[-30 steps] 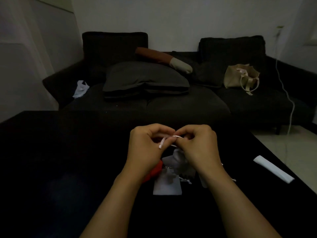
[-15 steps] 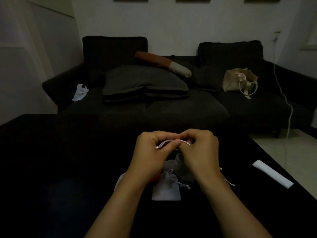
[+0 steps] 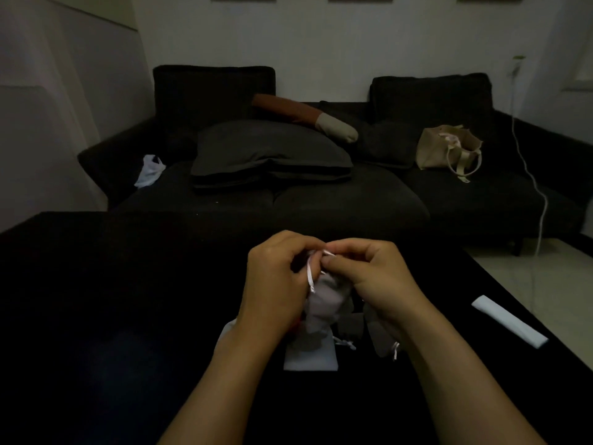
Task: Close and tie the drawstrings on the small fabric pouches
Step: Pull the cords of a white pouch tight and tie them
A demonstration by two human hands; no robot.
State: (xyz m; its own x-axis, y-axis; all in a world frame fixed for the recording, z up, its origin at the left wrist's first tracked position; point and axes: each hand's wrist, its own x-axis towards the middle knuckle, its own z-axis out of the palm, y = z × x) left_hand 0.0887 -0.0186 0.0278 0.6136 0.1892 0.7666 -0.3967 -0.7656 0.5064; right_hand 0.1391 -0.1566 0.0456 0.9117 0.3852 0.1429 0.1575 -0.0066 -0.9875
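1. Fingers (image 3: 332,260): curled on both hands, tips meeting above the counter; they pinch the white drawstring (image 3: 310,277) at the mouth of a pouch. Narrow grip, nothing spread.
2. Left hand (image 3: 276,284): knuckles up, thumb side toward the other hand; a loose end of the drawstring hangs down beside it.
3. Right hand (image 3: 375,277): fingers folded onto the cord at the pouch top.
4. Held pouch (image 3: 324,306): pale grey fabric, between the two hands, lifted off the counter; long axis roughly vertical, gathered mouth pointing up and away from the person, body hanging down.
5. Flat pouch (image 3: 310,359): white, lying on the counter below the held pouch, mouth end toward the hands.
6. Dark pouch (image 3: 383,342): on the counter under the right wrist, a short cord end showing at its near edge.
7. Counter (image 3: 128,316): black, glossy.
8. White strip (image 3: 510,321): flat, lying diagonally near the counter's right edge, well apart from the pouches.
9. Writing or labels: none legible on any item.
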